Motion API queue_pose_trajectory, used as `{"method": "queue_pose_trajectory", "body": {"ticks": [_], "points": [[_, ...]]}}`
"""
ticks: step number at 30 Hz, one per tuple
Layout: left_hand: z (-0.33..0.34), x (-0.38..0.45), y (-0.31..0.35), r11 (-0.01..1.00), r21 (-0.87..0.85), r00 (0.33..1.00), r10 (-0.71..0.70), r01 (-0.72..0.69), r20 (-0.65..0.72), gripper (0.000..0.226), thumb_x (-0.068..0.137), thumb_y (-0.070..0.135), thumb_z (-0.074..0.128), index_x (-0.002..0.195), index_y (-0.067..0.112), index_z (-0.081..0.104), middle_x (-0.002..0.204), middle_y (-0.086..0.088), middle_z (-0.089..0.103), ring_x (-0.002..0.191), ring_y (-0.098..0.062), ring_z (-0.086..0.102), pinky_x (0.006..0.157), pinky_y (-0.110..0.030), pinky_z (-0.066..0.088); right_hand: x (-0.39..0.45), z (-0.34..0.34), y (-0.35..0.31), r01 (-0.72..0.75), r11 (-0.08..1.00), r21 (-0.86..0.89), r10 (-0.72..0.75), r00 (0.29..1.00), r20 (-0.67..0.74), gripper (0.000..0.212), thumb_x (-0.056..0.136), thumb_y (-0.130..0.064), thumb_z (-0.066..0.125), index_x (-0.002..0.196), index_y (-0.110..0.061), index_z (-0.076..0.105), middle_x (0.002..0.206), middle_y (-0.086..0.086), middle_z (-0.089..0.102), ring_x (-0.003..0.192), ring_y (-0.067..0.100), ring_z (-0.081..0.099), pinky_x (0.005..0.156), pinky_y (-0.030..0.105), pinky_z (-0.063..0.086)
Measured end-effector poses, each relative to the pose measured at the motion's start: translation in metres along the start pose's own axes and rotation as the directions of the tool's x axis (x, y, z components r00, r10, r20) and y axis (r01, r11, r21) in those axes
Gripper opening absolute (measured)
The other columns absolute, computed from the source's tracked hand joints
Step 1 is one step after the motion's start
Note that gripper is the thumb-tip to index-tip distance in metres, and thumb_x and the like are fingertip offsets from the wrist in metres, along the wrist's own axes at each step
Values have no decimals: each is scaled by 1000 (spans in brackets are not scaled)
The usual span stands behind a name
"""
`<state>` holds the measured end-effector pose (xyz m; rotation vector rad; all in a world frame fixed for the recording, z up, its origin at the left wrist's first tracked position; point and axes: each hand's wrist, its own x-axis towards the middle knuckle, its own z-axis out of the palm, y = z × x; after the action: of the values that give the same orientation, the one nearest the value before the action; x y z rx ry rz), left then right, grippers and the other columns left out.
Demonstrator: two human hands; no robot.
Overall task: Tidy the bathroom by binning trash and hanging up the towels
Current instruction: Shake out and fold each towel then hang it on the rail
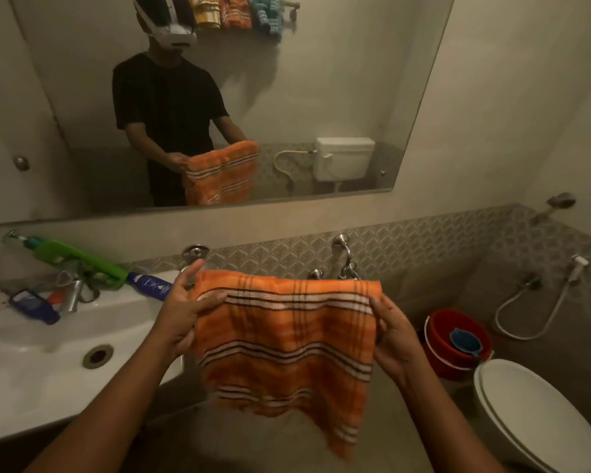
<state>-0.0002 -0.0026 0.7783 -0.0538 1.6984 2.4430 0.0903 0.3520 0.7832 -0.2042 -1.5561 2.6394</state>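
An orange towel with white and dark stripes hangs folded in front of me, over the floor right of the sink. My left hand pinches its upper left corner, thumb on the front. My right hand grips its upper right edge, fingers curled behind the cloth. In the mirror, several towels hang on a rack on the wall behind me.
A white sink stands at left, with bottles, tubes and a green dispenser along its back. Taps stick out of the tiled wall ahead. A red bucket with a blue mug and a closed toilet stand at right.
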Motion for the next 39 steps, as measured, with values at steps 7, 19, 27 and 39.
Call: {"method": "queue_pose_trajectory", "body": {"ticks": [7,19,27,39], "points": [[8,7,7,998,-41,992,40,-45,-120,80,59,15,89,130,40,60,143,-9,46,120,-39,58,85,-56,59,-2,11,-6,8,949,-315,-9,1000,-3,51,74,-30,85,116,-5,70,113,25,72,99,37,70,82,41,58],[7,6,6,873,451,979,201,-186,16,111,48,47,95,142,55,36,154,-5,40,133,-27,51,102,-55,51,16,18,-29,-246,965,92,256,960,-112,63,98,-53,52,125,3,66,123,26,68,115,38,66,90,47,58],[18,13,15,813,498,948,313,-302,64,89,77,-6,79,142,44,45,143,-4,50,123,-21,59,99,-48,55,16,11,-20,-34,998,-56,19,971,-239,44,92,-4,64,135,-4,53,123,25,67,88,26,70,59,33,59],[25,29,14,669,663,924,371,-336,94,65,83,4,77,129,44,53,119,9,63,114,-12,63,101,-44,54,19,21,-48,138,984,-117,-157,973,-169,70,60,-6,82,118,-22,49,96,7,78,82,22,75,63,35,62]]}}
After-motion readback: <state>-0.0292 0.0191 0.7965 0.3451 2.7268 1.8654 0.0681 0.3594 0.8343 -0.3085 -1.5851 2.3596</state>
